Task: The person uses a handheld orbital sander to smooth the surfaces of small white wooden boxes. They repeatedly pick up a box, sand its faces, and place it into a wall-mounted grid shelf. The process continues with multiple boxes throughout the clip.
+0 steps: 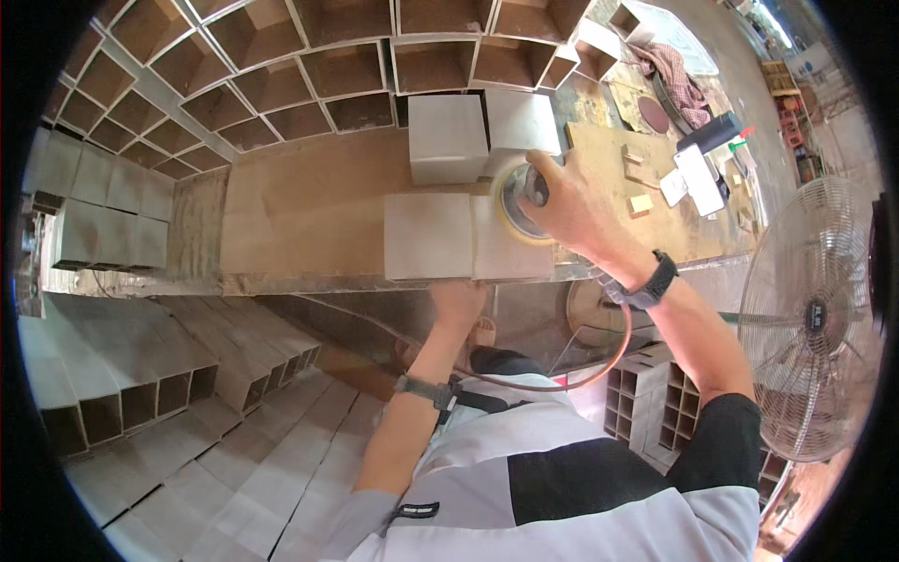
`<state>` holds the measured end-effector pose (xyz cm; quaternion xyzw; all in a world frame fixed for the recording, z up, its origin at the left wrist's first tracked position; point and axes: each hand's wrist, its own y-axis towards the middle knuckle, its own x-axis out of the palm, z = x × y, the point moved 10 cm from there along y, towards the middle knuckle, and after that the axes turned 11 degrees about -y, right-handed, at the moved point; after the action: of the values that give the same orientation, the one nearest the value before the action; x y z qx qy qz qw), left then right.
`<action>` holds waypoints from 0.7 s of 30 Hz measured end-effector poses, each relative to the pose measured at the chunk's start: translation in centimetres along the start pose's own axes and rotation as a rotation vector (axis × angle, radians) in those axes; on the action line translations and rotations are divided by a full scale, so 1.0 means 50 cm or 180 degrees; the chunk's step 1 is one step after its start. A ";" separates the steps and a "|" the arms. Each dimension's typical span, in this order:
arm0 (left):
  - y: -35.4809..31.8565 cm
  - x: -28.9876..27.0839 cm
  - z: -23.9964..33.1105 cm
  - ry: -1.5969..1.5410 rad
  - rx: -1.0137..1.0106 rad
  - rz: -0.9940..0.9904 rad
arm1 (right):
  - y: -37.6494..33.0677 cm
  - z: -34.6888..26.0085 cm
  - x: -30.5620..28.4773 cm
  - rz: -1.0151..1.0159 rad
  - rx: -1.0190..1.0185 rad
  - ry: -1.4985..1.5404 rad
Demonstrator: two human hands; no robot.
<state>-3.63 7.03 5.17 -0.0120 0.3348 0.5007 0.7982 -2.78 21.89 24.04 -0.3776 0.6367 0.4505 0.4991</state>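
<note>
My right hand (567, 201) is wrapped around a round, hose-fed sander (514, 199) with a pale disc rim. The sander rests against the right one of two near white boxes (510, 251), close to the boxes behind. My left hand (457, 304) is closed at the near edge of the left white box (428, 236); its fingertips are hidden. Behind these stand two more pale boxes, one at the left (447, 140) and one at the right (521, 120). A reddish-brown hose (623, 347) curves below my right wrist.
Open-fronted boxes (346, 75) are stacked along the back of the workbench (309, 201). More boxes (140, 361) fill the lower left. A standing fan (813, 318) is at the right. Small wood blocks (641, 204), a white phone-like slab (700, 178) and a checked cloth (676, 80) lie on the bench's right.
</note>
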 end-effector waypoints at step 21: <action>0.007 0.033 -0.012 0.0317 -0.0287 -0.0687 | -0.007 0.034 0.011 -0.0218 0.0122 -0.0294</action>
<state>-3.78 8.31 3.91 -0.1087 0.3479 0.4252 0.8285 -2.06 23.40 23.25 -0.3684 0.6082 0.4378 0.5502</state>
